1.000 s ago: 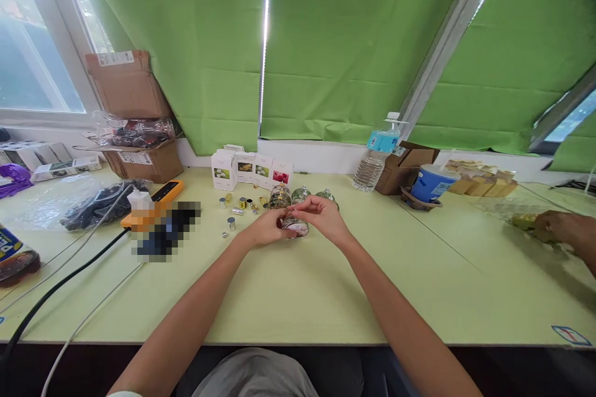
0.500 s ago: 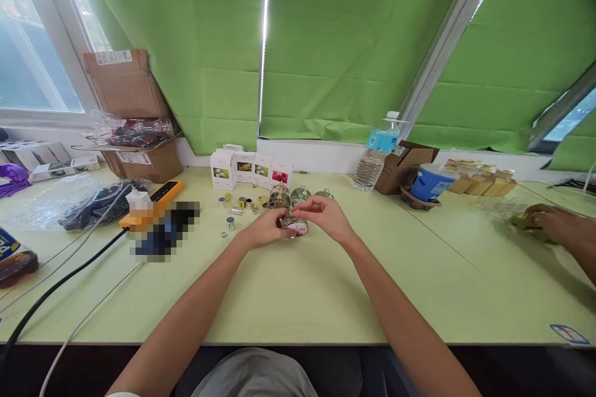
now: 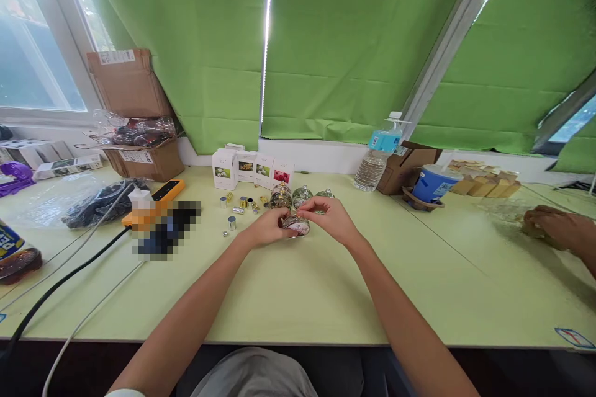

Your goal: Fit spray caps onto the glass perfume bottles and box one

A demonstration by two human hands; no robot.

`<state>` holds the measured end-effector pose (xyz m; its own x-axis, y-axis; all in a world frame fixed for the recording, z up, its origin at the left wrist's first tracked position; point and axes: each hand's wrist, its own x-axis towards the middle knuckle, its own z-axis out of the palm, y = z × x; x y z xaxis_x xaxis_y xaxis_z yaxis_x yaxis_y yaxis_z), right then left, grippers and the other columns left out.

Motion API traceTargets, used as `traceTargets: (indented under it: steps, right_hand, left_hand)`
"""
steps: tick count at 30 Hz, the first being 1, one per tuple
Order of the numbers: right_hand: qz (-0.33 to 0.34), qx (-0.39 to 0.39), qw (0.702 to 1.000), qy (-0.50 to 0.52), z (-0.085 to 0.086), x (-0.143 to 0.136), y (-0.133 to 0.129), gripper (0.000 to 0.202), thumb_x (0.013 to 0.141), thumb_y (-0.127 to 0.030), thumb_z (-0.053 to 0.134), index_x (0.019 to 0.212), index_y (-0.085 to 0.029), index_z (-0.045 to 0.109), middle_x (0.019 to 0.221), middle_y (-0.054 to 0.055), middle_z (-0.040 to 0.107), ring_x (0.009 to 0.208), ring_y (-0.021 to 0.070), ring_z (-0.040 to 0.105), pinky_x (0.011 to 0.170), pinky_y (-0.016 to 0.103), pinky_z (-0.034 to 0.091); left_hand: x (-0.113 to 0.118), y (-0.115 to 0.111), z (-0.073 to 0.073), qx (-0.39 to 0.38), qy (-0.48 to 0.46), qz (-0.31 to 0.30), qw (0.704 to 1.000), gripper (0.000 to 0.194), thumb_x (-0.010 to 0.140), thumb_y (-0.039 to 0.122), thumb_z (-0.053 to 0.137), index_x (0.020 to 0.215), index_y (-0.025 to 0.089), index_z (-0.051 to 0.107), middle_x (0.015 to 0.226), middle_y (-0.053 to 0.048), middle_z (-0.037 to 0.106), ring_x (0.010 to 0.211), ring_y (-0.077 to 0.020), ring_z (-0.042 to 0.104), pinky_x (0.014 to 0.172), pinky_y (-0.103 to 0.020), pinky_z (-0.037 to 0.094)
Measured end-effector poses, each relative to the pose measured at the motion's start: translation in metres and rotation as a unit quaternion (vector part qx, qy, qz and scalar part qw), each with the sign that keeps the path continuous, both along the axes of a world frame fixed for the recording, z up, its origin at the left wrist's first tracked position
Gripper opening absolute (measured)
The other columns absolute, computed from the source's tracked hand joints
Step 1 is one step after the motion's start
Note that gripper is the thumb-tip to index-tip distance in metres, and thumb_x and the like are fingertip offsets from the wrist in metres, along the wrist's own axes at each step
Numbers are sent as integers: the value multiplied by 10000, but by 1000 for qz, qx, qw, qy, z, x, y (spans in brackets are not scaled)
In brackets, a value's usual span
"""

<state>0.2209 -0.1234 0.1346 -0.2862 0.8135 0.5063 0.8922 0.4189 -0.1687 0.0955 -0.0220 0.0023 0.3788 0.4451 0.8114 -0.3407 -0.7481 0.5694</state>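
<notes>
My left hand (image 3: 269, 228) has its thumb and fingers closed around the side of a small round ornate jar (image 3: 298, 228) with a pinkish face, low over the table. Just above that jar, my right hand (image 3: 331, 218) is closed in a pinch at its top. What sits between the right fingertips is too small to make out. Right behind my hands stand more ornate glass jars with knobbed lids: one with gold tones (image 3: 280, 195), a greenish one (image 3: 302, 193) and another (image 3: 327, 193) partly hidden by my right hand.
Small silver and gold caps (image 3: 231, 223) lie left of my hands. Behind stand white picture boxes (image 3: 225, 170). An orange power strip (image 3: 161, 200) with cables is at left; a water bottle (image 3: 372, 164) and blue tub (image 3: 431, 185) at right. Another person's hand (image 3: 559, 227) works far right.
My hands stay at the jar, with only a slight shift of the right fingers. The view has moved a little. At far right, the other person's hand has moved slightly.
</notes>
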Motion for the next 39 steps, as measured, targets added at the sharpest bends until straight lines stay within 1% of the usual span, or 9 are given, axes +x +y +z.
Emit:
traceTargets:
  steps: [5,8,13,18,22,30,32,35,39]
  right_hand:
    - [0,66,997,-29,-9,-4,4,177,779,-349,695,747,-178,664,807,30,693,773,179,635,728,306,511]
    - [-1,84,996,-38,-11,-6,4,139,793,-321,680,749,-190,676,810,24,691,779,176,626,736,310,502]
    - [1,49,998,-34,-5,-4,2,95,781,-296,694,777,-205,722,843,25,714,819,195,655,787,329,518]
    - [5,20,1000,-11,-3,1,2,121,779,-309,701,823,-203,740,898,38,727,868,214,675,830,350,536]
    - [7,12,1000,8,-4,3,4,152,783,-325,704,856,-197,738,914,49,729,887,224,680,859,373,537]
    - [26,-52,998,34,0,8,7,239,772,-389,719,905,-190,728,1007,68,725,946,232,686,892,379,547]
    - [23,-57,997,40,1,8,6,252,770,-391,722,920,-190,728,989,68,726,941,233,685,892,382,542]
    - [8,-42,998,43,0,5,5,275,746,-408,745,914,-191,730,939,60,726,910,232,683,865,377,540]
    - [-17,-15,998,55,-5,3,8,322,693,-447,780,874,-187,719,902,58,719,825,219,674,771,351,546]
  left_hand:
    - [2,2,-1,3,0,-5,1000,297,745,439,666,838,180,556,759,5,518,677,-153,465,572,-263,307]
    - [4,3,-1,5,-10,-13,1000,270,760,411,656,869,180,571,779,3,528,686,-151,462,577,-262,310]
    - [5,4,-1,3,-20,-22,1000,282,736,415,679,802,182,534,736,20,485,661,-136,435,576,-255,303]
    - [4,2,0,-4,-27,-38,999,322,726,431,687,763,185,482,716,31,443,648,-122,406,572,-245,287]
    - [5,2,0,-3,-32,-30,999,323,725,428,690,758,186,478,711,33,441,646,-121,405,571,-244,285]
    - [3,2,0,10,-23,-43,999,269,746,397,678,851,182,555,784,7,529,696,-143,472,590,-246,322]
    - [3,2,0,8,-22,-38,999,275,742,404,679,846,182,556,776,8,523,688,-143,470,586,-247,322]
    - [4,2,-1,6,-23,-30,999,284,734,414,684,821,182,546,752,13,503,671,-139,453,576,-248,314]
    - [6,3,-1,0,-27,-24,999,304,725,429,691,796,184,527,727,21,483,652,-134,431,571,-252,305]
